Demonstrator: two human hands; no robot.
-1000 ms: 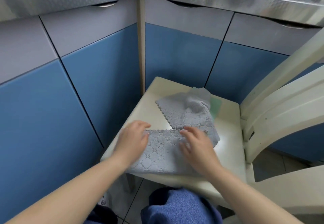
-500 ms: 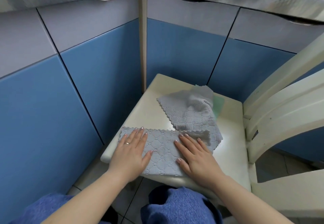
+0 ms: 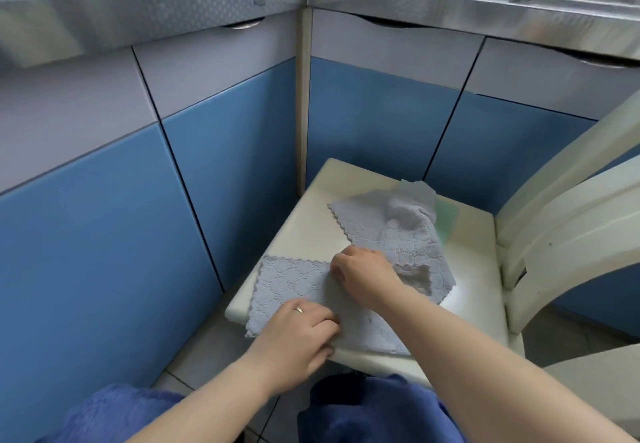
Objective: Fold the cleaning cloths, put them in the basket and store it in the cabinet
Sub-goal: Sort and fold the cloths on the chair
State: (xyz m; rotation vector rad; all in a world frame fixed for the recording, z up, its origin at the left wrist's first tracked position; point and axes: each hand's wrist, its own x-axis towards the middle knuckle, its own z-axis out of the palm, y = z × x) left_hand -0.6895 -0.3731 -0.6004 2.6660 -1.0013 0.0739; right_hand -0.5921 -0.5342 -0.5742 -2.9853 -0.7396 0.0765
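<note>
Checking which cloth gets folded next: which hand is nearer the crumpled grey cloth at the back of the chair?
Right. The right hand touches the crumpled cloth; the left hand sits nearer, on the front cloth.

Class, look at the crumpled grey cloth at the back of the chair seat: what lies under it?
A green cloth peeks out from under the crumpled grey cloth, lying on the chair seat. Most of it is covered, so its full shape cannot be seen.

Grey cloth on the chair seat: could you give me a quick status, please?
Left hand pinching near edge of grey cloth. Right hand gripping its far edge. Second grey cloth bunched behind, unfolded. No basket in view.
</note>
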